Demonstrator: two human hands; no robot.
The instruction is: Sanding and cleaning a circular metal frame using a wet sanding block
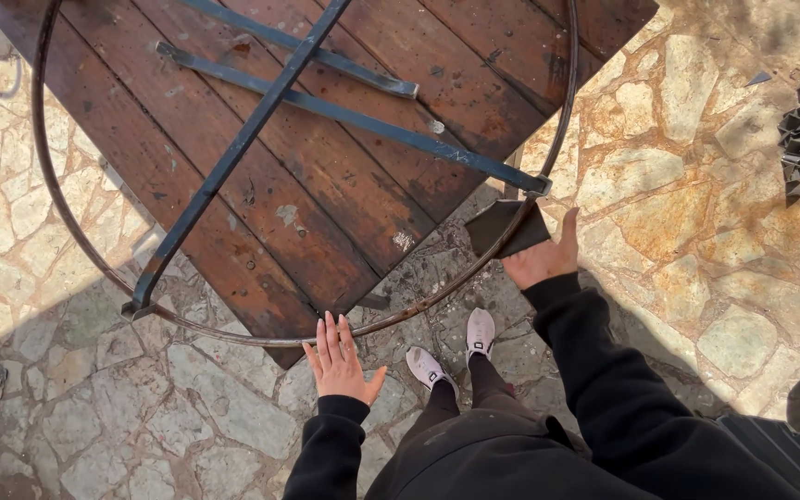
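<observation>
Here:
- One ring (67, 222), three bars (233, 153) across, on one table (326, 185).
- Left hand (340, 363) flat, fingers spread, touching ring.
- Right hand (543, 257) gripping one dark plate (504, 227).
- Two shoes (456, 347) below.

The metal ring (474, 278) and wooden tabletop (326, 185) run off the picture's top edge.
</observation>
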